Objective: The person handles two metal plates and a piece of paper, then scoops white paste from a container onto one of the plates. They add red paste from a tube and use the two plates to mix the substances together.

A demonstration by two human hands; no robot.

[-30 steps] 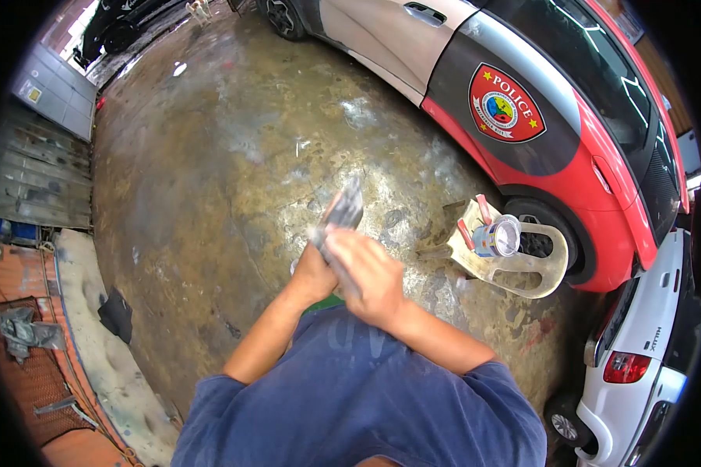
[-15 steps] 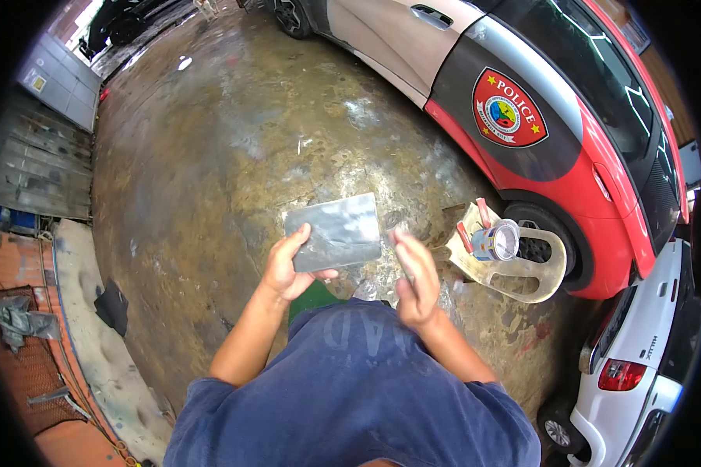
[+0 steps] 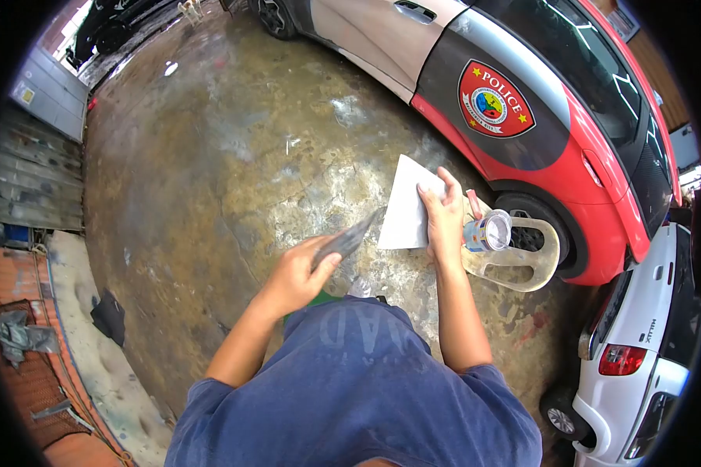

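Sheet (image 3: 403,212) held up near the plastic stool (image 3: 544,268).
Our right hand (image 3: 444,222) grips its stool-side edge; we judge it light, bendable, easily creased, best supported at opposite edges. Farther from the stool, our left hand (image 3: 292,278) clamps the smaller dark pad (image 3: 349,240).

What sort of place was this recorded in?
Probably a vehicle body shop: a police-marked car with a dull, bare-looking door, a can on a plastic stool, and a stained floor.
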